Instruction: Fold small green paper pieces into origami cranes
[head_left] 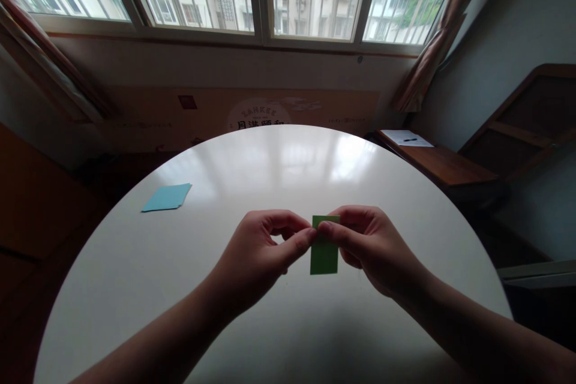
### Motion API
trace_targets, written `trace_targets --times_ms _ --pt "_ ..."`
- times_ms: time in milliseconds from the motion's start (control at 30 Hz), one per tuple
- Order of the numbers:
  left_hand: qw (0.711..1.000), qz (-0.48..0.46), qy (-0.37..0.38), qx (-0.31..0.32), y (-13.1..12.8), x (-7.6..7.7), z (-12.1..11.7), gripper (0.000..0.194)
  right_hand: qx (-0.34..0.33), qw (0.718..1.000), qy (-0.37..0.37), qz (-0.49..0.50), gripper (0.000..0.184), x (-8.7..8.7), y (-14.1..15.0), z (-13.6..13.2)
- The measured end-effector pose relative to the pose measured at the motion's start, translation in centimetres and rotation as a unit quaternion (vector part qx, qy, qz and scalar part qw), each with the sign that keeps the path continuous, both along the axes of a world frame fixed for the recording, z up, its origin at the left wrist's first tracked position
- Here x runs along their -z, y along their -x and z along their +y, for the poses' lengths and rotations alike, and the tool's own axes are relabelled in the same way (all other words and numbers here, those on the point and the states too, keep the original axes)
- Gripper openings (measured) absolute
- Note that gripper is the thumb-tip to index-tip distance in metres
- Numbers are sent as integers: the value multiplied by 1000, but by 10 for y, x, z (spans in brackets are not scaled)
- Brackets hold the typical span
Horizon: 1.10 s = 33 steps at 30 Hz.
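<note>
A small green piece of paper (324,259), narrow and upright, is held above the white table. My right hand (369,240) pinches it, with the thumb across its front and the other fingers behind. On the paper's left edge, my left hand (263,246) closes thumb and fingertips together. Both thumbs nearly meet near the upper part of the paper. Whether the paper is folded, I cannot tell.
The round white table (135,288) reflects window light. A stack of light blue paper (166,197) lies at its left. Behind on the right, a wooden bench (459,165) bears a white sheet (398,135) and a pen (410,140). Curtains flank the barred window.
</note>
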State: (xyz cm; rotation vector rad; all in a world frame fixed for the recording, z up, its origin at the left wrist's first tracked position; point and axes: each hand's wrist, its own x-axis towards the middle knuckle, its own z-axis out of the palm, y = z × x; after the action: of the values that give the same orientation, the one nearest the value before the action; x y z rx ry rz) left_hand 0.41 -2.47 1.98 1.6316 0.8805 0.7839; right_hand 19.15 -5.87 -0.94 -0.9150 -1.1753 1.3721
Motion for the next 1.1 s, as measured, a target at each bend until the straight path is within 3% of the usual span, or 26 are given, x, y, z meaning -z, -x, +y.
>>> trace_targets --times_ms 1100 --pt "999 23 -29 -16 -1 0 0 13 18 999 -1 -33 20 0 1 0"
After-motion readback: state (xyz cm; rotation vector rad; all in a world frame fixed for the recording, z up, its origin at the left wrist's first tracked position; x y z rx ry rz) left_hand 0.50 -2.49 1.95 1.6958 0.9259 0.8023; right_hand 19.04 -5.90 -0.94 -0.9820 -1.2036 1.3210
